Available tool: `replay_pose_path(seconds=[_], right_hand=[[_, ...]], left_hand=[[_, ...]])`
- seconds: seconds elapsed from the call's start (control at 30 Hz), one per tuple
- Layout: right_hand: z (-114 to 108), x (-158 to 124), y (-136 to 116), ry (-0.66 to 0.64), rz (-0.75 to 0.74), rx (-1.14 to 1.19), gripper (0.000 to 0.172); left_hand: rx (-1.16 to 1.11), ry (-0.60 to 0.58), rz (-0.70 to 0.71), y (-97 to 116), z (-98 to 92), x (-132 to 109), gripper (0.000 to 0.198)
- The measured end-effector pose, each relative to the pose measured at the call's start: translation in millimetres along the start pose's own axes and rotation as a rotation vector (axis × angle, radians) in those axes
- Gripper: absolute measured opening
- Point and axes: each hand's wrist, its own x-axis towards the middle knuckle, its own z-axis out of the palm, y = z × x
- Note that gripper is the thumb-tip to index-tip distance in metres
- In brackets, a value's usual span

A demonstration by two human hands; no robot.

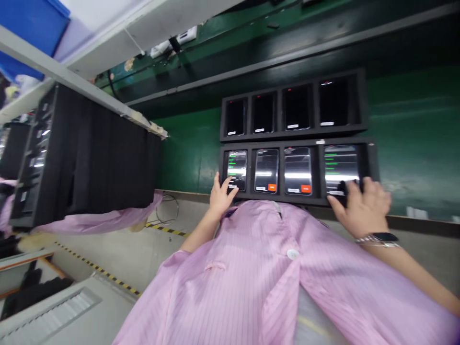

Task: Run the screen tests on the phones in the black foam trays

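At the near edge of the green bench (417, 182), the nearer black tray (373, 163) lies lengthwise left to right, four phones (297, 165) pointing across it. Outer screens (343, 167) show green lines; inner screens (266, 165), orange blocks (272, 187). Left hand (220, 197) and right hand (364, 206), fingers spread, grip nothing at the tray's ends.

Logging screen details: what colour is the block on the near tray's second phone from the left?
The block on the phone is orange; head view shows it best.
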Motion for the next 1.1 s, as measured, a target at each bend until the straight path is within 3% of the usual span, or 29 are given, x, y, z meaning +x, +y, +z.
replay_pose_path(seconds=[0.07,0.17,0.27,0.37,0.43,0.5,0.6,0.67,0.77,0.83,0.9,1.0,1.1], right_hand=[[-7,1,-3,-0.031,0.021,0.012,0.074],[-16,4,1,-0.011,0.145,0.099,0.082],[-24,6,12,-0.055,0.402,0.267,0.087],[-32,8,17,-0.11,0.613,0.36,0.083],[-40,12,17,0.001,0.686,0.392,0.078],[-52,19,15,0.193,0.703,0.446,0.071],[-72,38,12,0.413,0.569,0.54,0.06],[-85,55,8,0.461,0.537,0.704,0.051],[-96,77,2,0.461,0.681,1.113,0.035],[-100,83,1,0.414,0.829,1.344,0.021],[-100,79,4,0.288,0.974,1.461,0.01],[-97,63,15,0.015,1.084,1.447,0.024],[-92,47,29,-0.212,1.013,1.402,0.037]], left_hand=[[-0.049,0.0,-0.007,0,-2.0,-1,0.055],[-0.184,0.042,-0.076,-4,-2.4,-5,0.073],[-0.347,0.042,-0.236,-9,-2.8,-14,0.088],[-0.426,0.009,-0.351,-9,-10.0,-21,0.088],[-0.439,0.04,-0.367,-6,-21.7,-23,0.087],[-0.466,0.101,-0.329,-2,-38.8,-20,0.084],[-0.504,0.207,-0.227,4,-68.9,-7,0.081],[-0.532,0.269,-0.208,9,-85.4,3,0.082],[-0.7,0.304,-0.27,14,-96.0,16,0.081],[-0.89,0.272,-0.363,15,-93.2,19,0.079],[-1.067,0.175,-0.486,11,-85.4,18,0.079],[-1.224,-0.025,-0.655,0,-71.8,10,0.081],[-1.304,-0.144,-0.659,-15,-62.3,1,0.075]])
